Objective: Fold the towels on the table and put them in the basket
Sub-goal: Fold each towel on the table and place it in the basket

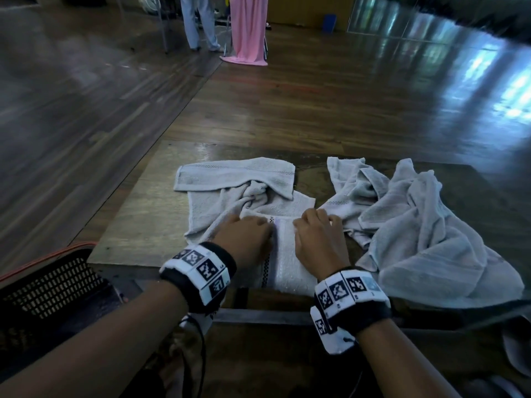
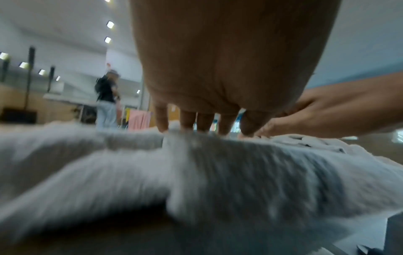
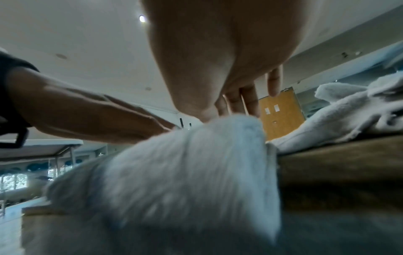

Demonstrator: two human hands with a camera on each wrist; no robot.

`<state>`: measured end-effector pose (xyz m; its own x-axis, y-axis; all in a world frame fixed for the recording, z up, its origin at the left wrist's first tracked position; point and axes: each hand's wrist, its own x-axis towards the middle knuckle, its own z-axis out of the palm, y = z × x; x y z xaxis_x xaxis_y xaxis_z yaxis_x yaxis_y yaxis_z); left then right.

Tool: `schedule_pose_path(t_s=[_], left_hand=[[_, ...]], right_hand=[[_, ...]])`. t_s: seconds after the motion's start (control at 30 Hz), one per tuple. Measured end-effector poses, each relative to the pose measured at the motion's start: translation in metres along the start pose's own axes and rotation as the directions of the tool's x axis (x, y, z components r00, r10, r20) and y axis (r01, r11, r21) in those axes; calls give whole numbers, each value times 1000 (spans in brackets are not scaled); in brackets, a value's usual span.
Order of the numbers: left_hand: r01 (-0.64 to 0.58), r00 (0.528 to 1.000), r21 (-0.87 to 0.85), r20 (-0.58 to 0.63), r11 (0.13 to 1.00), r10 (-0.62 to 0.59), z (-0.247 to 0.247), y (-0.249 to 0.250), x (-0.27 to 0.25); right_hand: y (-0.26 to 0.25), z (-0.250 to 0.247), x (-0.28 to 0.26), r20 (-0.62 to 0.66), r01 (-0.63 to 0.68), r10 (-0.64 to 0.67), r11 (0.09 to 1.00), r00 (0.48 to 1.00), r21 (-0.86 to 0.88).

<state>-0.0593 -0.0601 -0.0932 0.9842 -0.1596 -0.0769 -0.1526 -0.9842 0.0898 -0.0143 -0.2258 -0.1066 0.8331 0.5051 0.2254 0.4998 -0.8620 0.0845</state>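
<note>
A white towel [image 1: 287, 262] with a dotted border lies folded into a narrow strip at the table's near edge. My left hand [image 1: 250, 234] and right hand [image 1: 316, 234] sit side by side at its far end, fingers curled over the fold. In the left wrist view my left hand [image 2: 205, 127] has its fingertips on the towel's [image 2: 218, 163] raised edge. In the right wrist view my right hand [image 3: 226, 112] pinches the towel [image 3: 185, 163] between thumb and fingers. A black mesh basket [image 1: 48, 282] stands low at the left, beside the table.
A crumpled grey towel [image 1: 238, 191] lies just behind the hands. A heap of grey towels [image 1: 416, 225] covers the table's right side. The wooden table [image 1: 143, 219] shows bare wood on its left. A person and a pink cloth [image 1: 250, 30] stand far off.
</note>
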Motion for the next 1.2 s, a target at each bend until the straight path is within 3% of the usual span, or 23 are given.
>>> schedule_pose_path(t_s=[0.07, 0.13, 0.27, 0.43, 0.53, 0.63, 0.7, 0.77, 0.87, 1.07, 1.2], left_hand=[[69, 993, -77, 105, 995, -61, 16, 1, -6], [130, 985, -123, 126, 984, -115, 28, 1, -7], [138, 990, -137, 31, 981, -135, 42, -5, 4], [130, 991, -21, 39, 991, -129, 42, -32, 1], [187, 982, -2, 11, 982, -187, 33, -46, -7], [243, 958, -158, -116, 957, -262, 21, -53, -14], [296, 927, -269, -150, 917, -343, 14, -55, -17], [374, 911, -327, -43, 868, -409, 10, -56, -18], [420, 908, -291, 121, 860, -402, 10, -53, -11], [445, 895, -406, 234, 798, -380, 1, -44, 4], [424, 904, -528, 203, 736, -376, -6, -40, 2]], right_hand=[[-8, 5, -11, 66, -29, 26, 999, 998, 42], [-15, 17, -19, 165, -97, 78, 989, 983, 112], [-16, 39, -22, 191, -145, 106, 968, 976, 206], [2, 43, -23, 225, -169, 112, 953, 968, 251], [20, 32, -26, 149, -241, 212, 948, 966, 210], [42, 21, -26, 156, -368, 336, 888, 929, 277], [53, 15, -21, 315, -465, 364, 809, 877, 359], [57, 13, -15, 462, -505, 301, 752, 834, 423], [50, 15, -7, 505, -500, 226, 699, 833, 512], [38, 18, 2, 546, -560, 222, 579, 808, 592], [42, 17, 1, 557, -585, 223, 498, 800, 640]])
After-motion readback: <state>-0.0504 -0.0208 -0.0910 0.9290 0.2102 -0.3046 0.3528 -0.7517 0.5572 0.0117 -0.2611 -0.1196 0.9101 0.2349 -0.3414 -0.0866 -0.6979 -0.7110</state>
